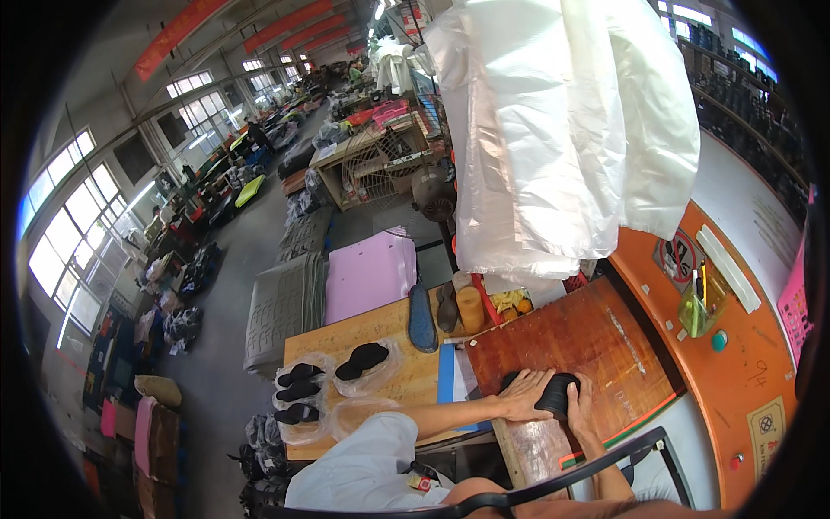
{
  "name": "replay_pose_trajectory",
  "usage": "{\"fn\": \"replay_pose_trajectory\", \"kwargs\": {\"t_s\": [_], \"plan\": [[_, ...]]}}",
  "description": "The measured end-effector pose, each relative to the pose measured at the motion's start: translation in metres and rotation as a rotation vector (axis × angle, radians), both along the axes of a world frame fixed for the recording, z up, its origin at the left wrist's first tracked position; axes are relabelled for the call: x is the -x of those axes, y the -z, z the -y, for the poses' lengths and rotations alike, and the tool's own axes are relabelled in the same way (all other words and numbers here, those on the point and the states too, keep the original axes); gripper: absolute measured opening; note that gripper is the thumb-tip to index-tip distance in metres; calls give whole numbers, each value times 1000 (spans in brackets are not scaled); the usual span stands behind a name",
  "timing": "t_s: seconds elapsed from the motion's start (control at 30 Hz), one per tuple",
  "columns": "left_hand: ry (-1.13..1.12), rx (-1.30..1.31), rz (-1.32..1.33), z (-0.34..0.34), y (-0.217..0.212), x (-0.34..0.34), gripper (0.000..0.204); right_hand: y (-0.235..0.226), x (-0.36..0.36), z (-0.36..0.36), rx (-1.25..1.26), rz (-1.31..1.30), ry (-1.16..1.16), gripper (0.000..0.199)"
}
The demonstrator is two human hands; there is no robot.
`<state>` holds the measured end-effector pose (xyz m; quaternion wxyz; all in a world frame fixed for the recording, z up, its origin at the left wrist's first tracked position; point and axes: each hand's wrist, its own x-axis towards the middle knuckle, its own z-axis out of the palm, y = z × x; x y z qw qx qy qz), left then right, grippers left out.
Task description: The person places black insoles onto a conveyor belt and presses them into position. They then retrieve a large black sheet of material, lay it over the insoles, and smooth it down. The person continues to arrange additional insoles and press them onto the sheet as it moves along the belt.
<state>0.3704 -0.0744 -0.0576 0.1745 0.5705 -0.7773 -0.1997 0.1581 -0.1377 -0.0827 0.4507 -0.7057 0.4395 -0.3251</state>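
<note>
Two hands on one black insole

Both hands pressed on black insole piece (558, 391) at near edge of reddish-brown board (596, 346), right part of desk (380, 333). Left hand (524, 395) flat beside and on left end of piece, fingers spread apart, palm down. Right hand (577, 406) curled over right end, fingers bent together around edge of piece. Forearms entering from lower edge, light grey sleeve (363, 458) on left arm.

Blue sheet (446, 374) just left of board, touching its edge. Clear bags of black insoles (363, 359) on left half of desk, more black pairs (298, 391) near left edge. Blue insole (422, 318) lying at far edge, dark insole (447, 307) beside it, orange cylinder (470, 310) upright just right of those. Pink sheets (370, 275) stacked beyond far edge, grey mats (281, 303) left of them on floor. White plastic sheeting (562, 130) hanging above far right corner. Green pen holder (700, 307) on orange machine panel (735, 389) at right. Black chair rail (553, 480) across bottom.
</note>
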Motion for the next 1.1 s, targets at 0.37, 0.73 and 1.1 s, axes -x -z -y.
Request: {"fn": "replay_pose_trajectory", "kwargs": {"t_s": [0.37, 0.73, 1.1], "plan": [[123, 133, 85, -3, -4, -30, 115, -34, 5, 7, 494, -582, -386, 118], [83, -29, 2, -8, -5, -42, 103, -23, 8, 1, 575, -490, -340, 109], [-202, 60, -530, -23, 36, -39, 100, -32, 7, -1, 514, -491, -393, 111]]}}
